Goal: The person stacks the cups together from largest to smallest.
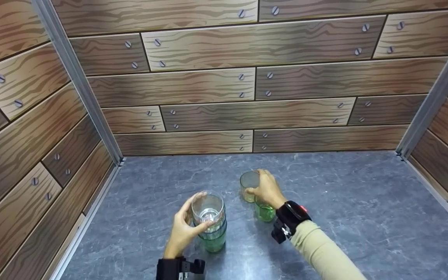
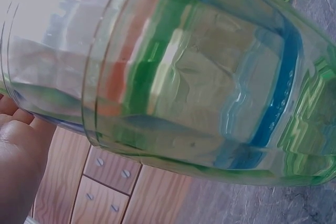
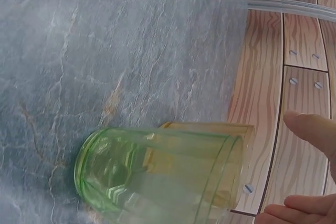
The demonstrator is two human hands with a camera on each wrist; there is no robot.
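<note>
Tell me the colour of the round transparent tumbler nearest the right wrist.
The transparent tumbler is green, clearest in the right wrist view.

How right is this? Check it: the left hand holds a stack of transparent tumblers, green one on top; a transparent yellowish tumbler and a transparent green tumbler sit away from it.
Wrong at the top: the head view shows a colourless transparent tumbler uppermost, not green. The rest holds: the left hand grips the stack of tumblers, with the yellowish tumbler and green tumbler away.
</note>
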